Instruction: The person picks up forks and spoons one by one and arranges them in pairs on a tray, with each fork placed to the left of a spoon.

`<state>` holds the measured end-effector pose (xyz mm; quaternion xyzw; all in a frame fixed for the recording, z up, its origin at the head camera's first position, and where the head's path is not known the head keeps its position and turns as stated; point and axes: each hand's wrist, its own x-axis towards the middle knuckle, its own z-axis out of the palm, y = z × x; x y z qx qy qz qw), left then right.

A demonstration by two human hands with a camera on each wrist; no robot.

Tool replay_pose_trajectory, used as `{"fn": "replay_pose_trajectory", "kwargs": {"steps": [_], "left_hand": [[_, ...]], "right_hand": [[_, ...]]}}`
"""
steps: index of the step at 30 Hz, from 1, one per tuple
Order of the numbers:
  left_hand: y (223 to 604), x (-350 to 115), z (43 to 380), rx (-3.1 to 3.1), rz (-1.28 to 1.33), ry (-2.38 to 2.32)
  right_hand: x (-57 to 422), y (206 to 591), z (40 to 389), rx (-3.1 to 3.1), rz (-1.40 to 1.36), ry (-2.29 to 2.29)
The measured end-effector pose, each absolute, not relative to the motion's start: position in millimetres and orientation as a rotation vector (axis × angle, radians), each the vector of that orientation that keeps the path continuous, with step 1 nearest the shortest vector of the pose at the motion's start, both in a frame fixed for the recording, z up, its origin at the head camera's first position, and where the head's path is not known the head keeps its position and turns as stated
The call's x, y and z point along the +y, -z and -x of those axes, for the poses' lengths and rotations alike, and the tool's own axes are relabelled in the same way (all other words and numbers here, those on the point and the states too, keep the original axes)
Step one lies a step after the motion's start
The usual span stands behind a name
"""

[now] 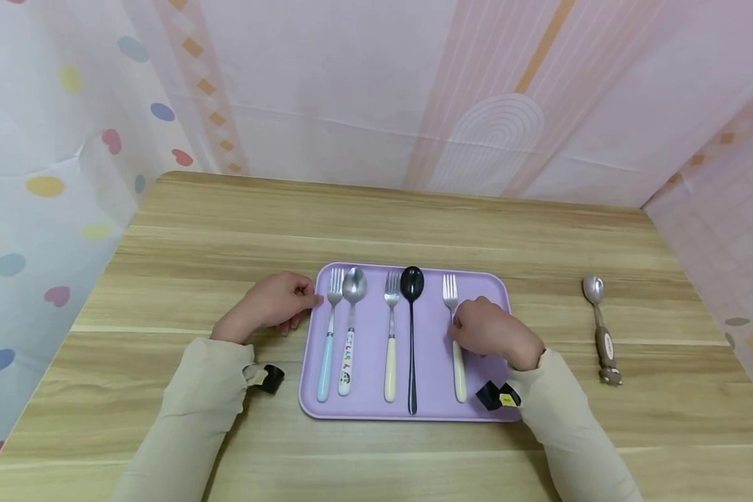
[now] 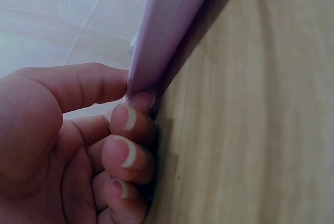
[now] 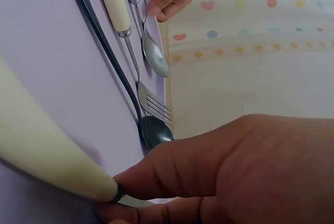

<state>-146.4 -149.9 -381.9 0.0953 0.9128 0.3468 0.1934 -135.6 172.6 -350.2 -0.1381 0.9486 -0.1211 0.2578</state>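
A lilac tray (image 1: pixel 368 362) lies on the wooden table. My left hand (image 1: pixel 275 301) pinches its left rim, thumb on the edge (image 2: pixel 136 72) and fingertips curled below it in the left wrist view. Toward the tray's right side, my right hand (image 1: pixel 491 329) pinches the neck of a fork (image 1: pixel 459 380) with a cream handle; its tines point to the far side. Left of that fork lie a long black spoon (image 1: pixel 412 348), another cream-handled fork (image 1: pixel 390 369), a spoon with a patterned white handle (image 1: pixel 346 369) and a blue-handled fork (image 1: pixel 325 369), all roughly parallel.
Off the tray, to the right, a spoon (image 1: pixel 605 345) with a brown animal-shaped handle lies on the table (image 1: pixel 571 237). A patterned curtain (image 1: pixel 351 90) hangs along the table's far edge and sides.
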Motion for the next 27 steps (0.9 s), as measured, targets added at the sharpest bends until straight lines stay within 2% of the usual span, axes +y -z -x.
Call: {"fn": "replay_pose_trajectory", "kwargs": {"steps": [27], "left_hand": [[384.3,-151.0,148.4,2.557,-0.262,-0.975]], "right_hand": [[167.1,349.1,128.6,2.583,0.309,0.326]]}}
